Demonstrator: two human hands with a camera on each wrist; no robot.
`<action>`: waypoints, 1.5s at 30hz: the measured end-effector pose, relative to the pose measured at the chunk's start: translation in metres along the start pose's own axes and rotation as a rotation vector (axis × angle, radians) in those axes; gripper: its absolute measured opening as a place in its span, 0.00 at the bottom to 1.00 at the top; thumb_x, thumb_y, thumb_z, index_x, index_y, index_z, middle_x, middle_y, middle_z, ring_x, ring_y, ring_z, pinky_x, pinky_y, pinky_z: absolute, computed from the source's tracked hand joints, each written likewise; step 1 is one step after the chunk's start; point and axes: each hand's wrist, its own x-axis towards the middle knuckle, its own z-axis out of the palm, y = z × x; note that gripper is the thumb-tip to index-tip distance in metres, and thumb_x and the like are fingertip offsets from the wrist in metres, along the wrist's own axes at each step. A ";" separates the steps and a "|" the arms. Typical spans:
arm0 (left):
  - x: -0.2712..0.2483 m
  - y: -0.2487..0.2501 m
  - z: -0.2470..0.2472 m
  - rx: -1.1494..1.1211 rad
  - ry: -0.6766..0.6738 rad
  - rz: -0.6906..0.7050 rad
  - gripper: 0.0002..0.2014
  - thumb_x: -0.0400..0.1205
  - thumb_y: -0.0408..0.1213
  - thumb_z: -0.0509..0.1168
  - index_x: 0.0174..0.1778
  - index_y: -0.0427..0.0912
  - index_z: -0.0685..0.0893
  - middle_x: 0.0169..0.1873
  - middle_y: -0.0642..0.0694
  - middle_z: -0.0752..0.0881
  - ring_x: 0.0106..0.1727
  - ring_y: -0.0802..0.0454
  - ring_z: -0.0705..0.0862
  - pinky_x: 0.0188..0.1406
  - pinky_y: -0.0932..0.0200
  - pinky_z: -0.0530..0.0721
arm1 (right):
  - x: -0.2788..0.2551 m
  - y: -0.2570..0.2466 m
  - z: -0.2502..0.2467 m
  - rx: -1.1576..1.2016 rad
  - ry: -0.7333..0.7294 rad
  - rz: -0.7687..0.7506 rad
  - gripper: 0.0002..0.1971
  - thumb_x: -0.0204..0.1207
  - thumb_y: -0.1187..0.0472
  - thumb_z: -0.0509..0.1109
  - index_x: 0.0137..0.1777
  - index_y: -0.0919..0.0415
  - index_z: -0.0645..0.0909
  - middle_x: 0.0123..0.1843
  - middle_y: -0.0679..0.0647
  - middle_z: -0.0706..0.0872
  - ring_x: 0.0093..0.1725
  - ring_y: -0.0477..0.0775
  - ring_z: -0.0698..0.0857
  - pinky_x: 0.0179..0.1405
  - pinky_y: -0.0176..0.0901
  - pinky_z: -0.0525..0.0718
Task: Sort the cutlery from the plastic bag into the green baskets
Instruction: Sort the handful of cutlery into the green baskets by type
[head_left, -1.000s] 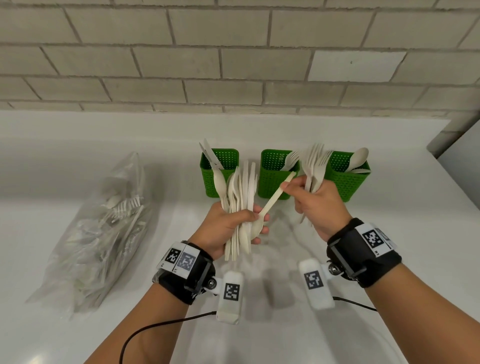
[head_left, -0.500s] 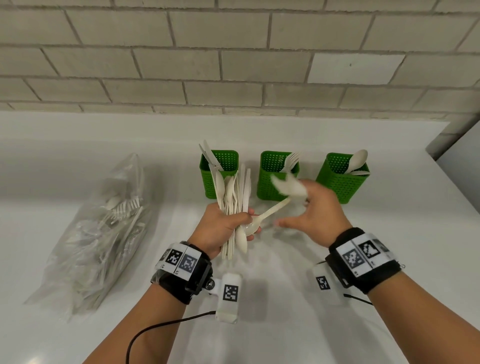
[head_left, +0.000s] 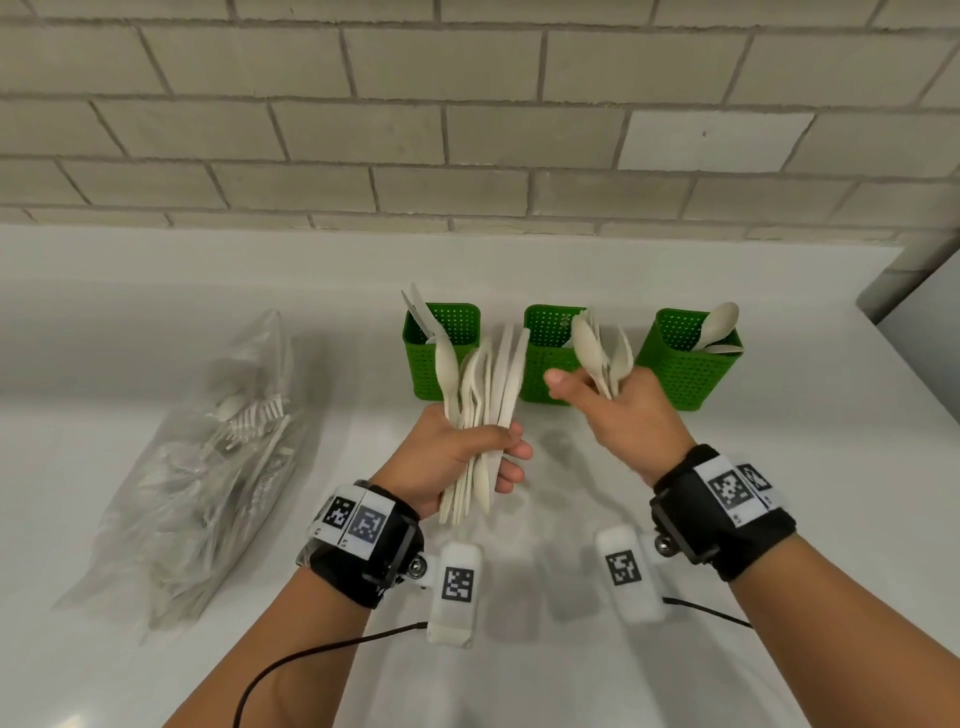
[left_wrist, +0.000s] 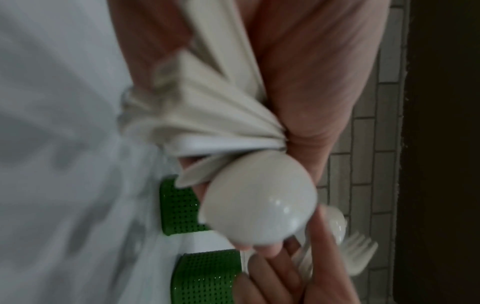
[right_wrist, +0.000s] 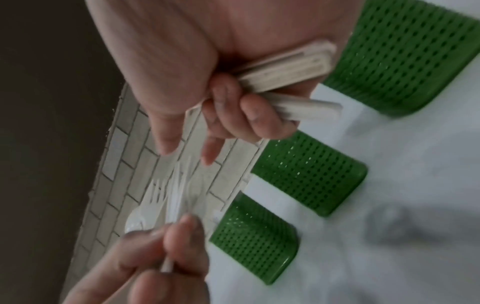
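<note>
Sorting, mid-batch
Left hand (head_left: 457, 452) grips mixed bundle (head_left: 483, 395); right hand (head_left: 631, 415) pinches sorted cutlery (head_left: 602, 358). Match type before dropping handles-down into baskets (head_left: 550, 358), frame centre.

White counter (head_left: 779, 519) with plastic bag (head_left: 208, 467), three green baskets (head_left: 688, 364).

Cutlery, bag and baskets on white counter

Cream cutlery bundle (head_left: 480, 410) upright in fist; a few spoons (head_left: 602, 358) held apart; clear plastic bag (head_left: 208, 467) lying left; three green baskets (head_left: 685, 364) partly filled.
</note>
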 end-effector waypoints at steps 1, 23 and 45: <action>0.000 0.000 0.004 0.016 -0.027 -0.005 0.02 0.80 0.24 0.68 0.46 0.32 0.85 0.36 0.35 0.89 0.30 0.44 0.88 0.30 0.55 0.87 | 0.000 -0.002 0.005 0.045 -0.029 0.004 0.16 0.75 0.55 0.77 0.37 0.71 0.85 0.21 0.43 0.79 0.25 0.37 0.77 0.30 0.26 0.74; 0.003 -0.009 0.018 -0.048 0.007 -0.006 0.08 0.81 0.27 0.69 0.55 0.31 0.85 0.41 0.32 0.91 0.36 0.42 0.90 0.36 0.52 0.90 | -0.005 0.006 0.007 0.107 0.049 0.108 0.16 0.76 0.57 0.76 0.28 0.61 0.81 0.21 0.47 0.79 0.20 0.43 0.72 0.27 0.35 0.71; 0.010 -0.009 0.002 0.017 0.181 0.108 0.03 0.77 0.19 0.70 0.44 0.27 0.84 0.32 0.37 0.85 0.29 0.40 0.85 0.30 0.54 0.84 | -0.008 0.008 -0.010 -0.233 0.126 -0.128 0.39 0.53 0.57 0.90 0.65 0.49 0.76 0.58 0.41 0.81 0.58 0.40 0.80 0.57 0.34 0.78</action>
